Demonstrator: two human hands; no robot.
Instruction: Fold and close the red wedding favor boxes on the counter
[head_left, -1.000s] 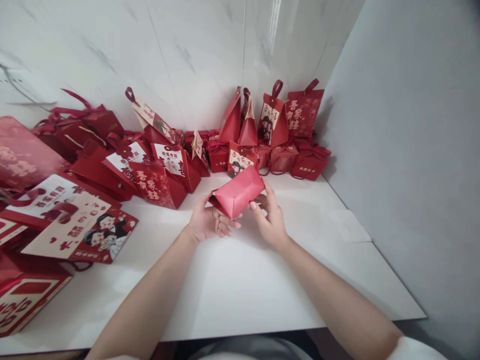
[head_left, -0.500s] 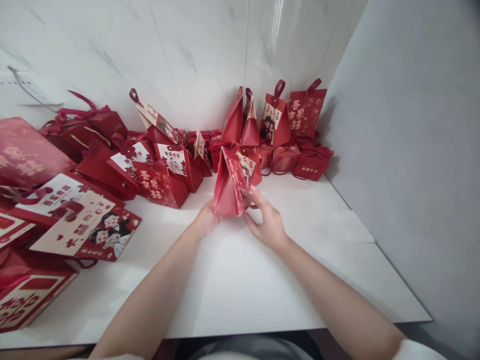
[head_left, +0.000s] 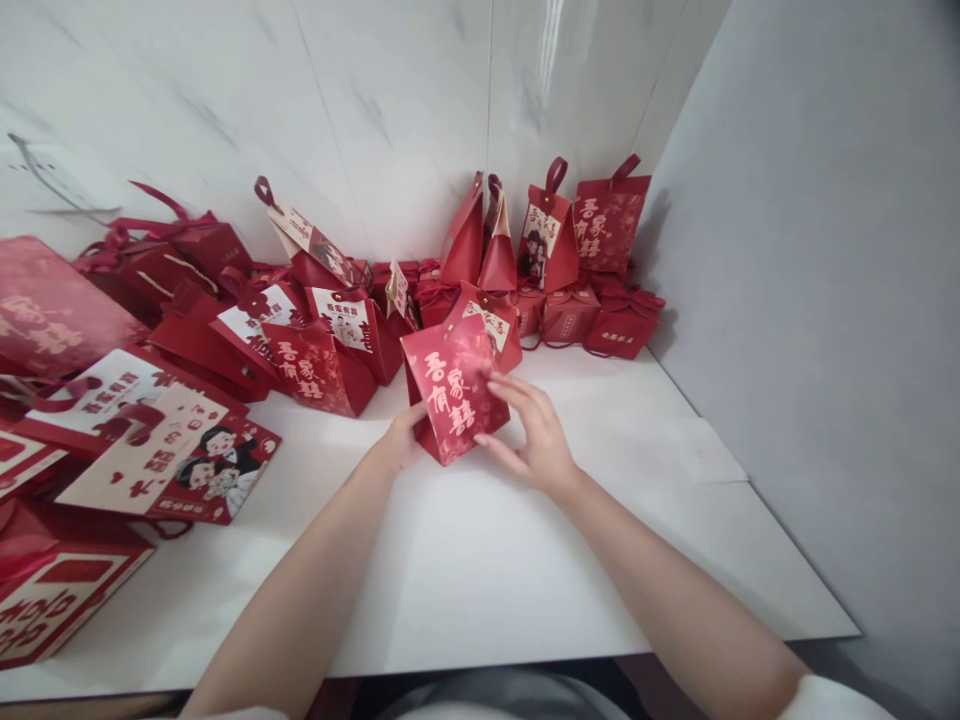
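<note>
A small red paper gift box (head_left: 448, 385) with gold characters on its near face is held just above the white tabletop (head_left: 480, 560), between both hands. My left hand (head_left: 397, 440) grips its lower left side from behind, mostly hidden by the box. My right hand (head_left: 529, 430) holds the right side, fingers laid across the printed face.
Several finished red gift boxes with ribbon handles (head_left: 577, 260) stand in the back corner against the marble wall. More red boxes (head_left: 322, 345) and flat printed boxes (head_left: 150, 450) crowd the left side. A grey wall (head_left: 810, 300) bounds the right.
The box was turned from lying bottom-up to upright, then rotated so its printed face points toward me. Both hands stayed on it.
</note>
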